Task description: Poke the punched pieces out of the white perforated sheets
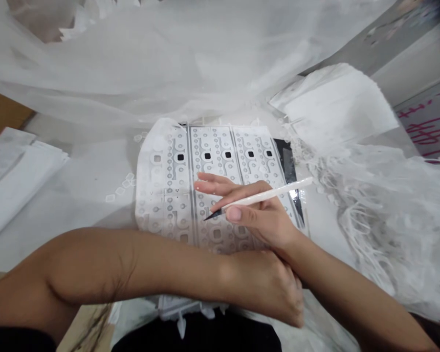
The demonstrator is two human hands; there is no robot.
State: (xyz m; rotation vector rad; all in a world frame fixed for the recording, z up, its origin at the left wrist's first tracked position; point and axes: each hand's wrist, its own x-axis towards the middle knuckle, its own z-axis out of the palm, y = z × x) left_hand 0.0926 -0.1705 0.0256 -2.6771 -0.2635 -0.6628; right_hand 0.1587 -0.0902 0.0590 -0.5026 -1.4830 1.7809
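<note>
My right hand holds a thin white craft knife between thumb and fingers, its dark pointed tip down at the sheet and its other fingers stretched out. Under it lies a white translucent sheet printed with grey circles and curved shapes. A row of small square openings shows black across its upper part; squares lower down look grey. My left forearm crosses over the near part of the sheet. My left hand is curled closed beneath my right wrist, and what its fingers hold, if anything, is hidden.
Small cut-out squares lie left of the sheet. A black board edge shows at its right. White paper stacks lie at far left, a white sheet pile at upper right, tangled white strips at right. White film drapes behind.
</note>
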